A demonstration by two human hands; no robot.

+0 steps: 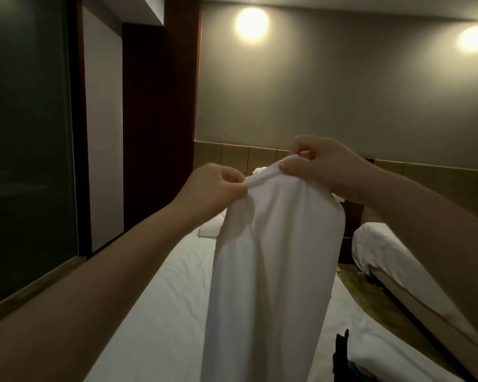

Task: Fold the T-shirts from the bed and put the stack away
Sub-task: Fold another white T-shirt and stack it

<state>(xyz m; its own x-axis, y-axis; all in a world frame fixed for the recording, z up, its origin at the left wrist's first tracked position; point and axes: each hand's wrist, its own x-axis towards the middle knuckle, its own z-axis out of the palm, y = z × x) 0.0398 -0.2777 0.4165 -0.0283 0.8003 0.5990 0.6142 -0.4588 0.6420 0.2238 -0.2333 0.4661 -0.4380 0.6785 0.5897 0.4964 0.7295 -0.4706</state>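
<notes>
fabric of the plain white t-shirt (273, 257) hangs long in the air over the white-sheeted bed (163, 312). your left hand (213, 191) pinches its top edge, and your right hand (323, 164) pinches the same edge just beside, a little higher. a folded white cloth (207, 231) lies farther on the bed.
</notes>
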